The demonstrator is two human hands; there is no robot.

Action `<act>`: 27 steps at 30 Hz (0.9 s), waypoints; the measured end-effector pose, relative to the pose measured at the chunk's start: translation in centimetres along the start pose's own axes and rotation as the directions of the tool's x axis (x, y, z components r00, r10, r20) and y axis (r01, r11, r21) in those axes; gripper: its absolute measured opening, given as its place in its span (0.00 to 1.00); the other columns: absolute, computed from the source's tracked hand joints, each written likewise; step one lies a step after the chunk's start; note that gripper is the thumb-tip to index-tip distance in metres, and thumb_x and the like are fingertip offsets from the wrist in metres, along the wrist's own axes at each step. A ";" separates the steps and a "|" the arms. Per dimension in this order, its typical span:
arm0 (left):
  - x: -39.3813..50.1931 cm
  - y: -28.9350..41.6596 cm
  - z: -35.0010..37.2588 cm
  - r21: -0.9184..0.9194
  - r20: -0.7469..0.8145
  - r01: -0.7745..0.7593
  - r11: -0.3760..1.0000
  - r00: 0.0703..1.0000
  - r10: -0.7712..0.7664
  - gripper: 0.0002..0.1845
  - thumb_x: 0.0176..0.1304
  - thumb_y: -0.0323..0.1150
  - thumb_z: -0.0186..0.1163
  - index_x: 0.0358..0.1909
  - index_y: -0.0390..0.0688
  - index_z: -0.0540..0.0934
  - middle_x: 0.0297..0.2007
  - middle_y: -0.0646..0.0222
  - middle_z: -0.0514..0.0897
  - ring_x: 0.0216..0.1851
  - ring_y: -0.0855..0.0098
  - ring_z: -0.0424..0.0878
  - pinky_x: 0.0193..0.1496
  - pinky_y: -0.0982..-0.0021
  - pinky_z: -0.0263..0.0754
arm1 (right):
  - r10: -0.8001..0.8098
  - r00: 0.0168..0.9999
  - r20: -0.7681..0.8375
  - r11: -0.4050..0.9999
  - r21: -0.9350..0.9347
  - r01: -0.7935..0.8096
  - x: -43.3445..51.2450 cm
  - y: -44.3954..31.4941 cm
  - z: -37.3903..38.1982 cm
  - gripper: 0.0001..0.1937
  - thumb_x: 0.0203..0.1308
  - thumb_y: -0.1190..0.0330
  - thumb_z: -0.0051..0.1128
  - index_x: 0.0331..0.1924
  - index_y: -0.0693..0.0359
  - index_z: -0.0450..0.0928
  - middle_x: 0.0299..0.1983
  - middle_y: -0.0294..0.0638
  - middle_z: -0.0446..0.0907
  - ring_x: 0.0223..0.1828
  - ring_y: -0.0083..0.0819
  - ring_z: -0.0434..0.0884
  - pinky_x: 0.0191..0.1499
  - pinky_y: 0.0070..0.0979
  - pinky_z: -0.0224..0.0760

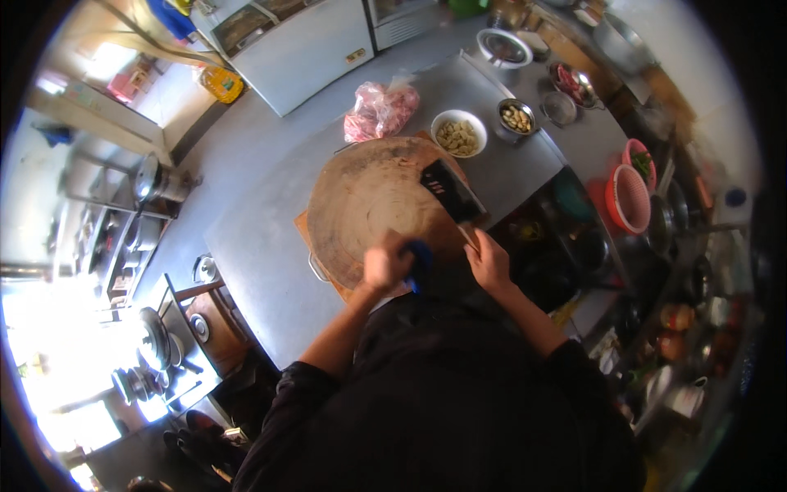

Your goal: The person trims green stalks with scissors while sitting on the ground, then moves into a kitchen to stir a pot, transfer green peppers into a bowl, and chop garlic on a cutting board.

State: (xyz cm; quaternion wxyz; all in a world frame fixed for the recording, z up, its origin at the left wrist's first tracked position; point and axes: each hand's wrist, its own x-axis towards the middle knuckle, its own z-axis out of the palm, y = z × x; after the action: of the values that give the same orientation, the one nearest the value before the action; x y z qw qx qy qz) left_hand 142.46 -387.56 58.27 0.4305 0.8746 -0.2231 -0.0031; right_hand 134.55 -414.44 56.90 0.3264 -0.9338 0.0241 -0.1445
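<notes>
A thick round wooden chopping block [363, 197] stands on the metal worktable in front of me. My right hand [490, 261] is closed on the wooden handle of a cleaver [454, 192], whose broad dark blade lies over the block's right part. Over the block's near edge is my left hand [387, 263], blurred, its fingers closed on a blue cloth [419, 264]. Behind the block rests a clear plastic bag of raw meat [380, 111]. A white bowl of pale pieces [458, 133], perhaps garlic cloves, stands just past the cleaver.
A steel bowl of pale pieces [516, 118] stands farther right, near a white bowl [504, 48] and a metal dish of red meat [572, 85]. Red and pink plastic baskets [627, 198] are at the right. Beyond the worktable [258, 246] are a chest freezer [307, 55] and an oil jug [221, 84].
</notes>
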 end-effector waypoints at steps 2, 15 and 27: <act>4.1 -2.7 -3.2 0.046 -0.200 0.062 0.997 0.978 -0.051 0.18 0.51 0.27 0.68 0.47 0.47 0.88 0.41 0.58 0.85 0.39 0.50 0.86 0.42 0.55 0.83 | 0.005 0.999 0.041 0.998 -0.065 -0.002 2.1 -0.8 1.3 0.22 0.65 0.67 0.67 0.60 0.66 0.76 0.50 0.54 0.84 0.49 0.55 0.85 0.50 0.43 0.80; 2.2 -21.4 -16.0 0.513 -0.557 0.543 0.664 0.800 -0.224 0.33 0.61 0.38 0.69 0.70 0.43 0.75 0.65 0.41 0.73 0.70 0.38 0.65 0.72 0.42 0.62 | -0.019 1.000 -0.010 1.000 0.025 0.019 9.0 0.3 2.5 0.21 0.62 0.68 0.71 0.59 0.62 0.79 0.52 0.48 0.79 0.55 0.50 0.77 0.60 0.40 0.71; 1.8 -7.8 -2.9 0.560 -0.215 0.321 0.764 0.947 -0.240 0.37 0.69 0.46 0.62 0.75 0.41 0.67 0.79 0.41 0.57 0.81 0.39 0.51 0.81 0.41 0.44 | 0.691 0.346 0.635 -0.029 0.503 -0.864 26.4 14.8 9.7 0.14 0.74 0.66 0.52 0.51 0.69 0.77 0.40 0.47 0.86 0.34 0.33 0.88 0.27 0.24 0.81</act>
State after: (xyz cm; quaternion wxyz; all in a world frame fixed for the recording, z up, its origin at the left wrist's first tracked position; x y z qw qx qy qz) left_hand 147.67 -381.97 54.51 0.1470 0.9861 -0.0510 0.0587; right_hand 163.34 -423.94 47.30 0.7236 -0.4997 0.4468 0.1646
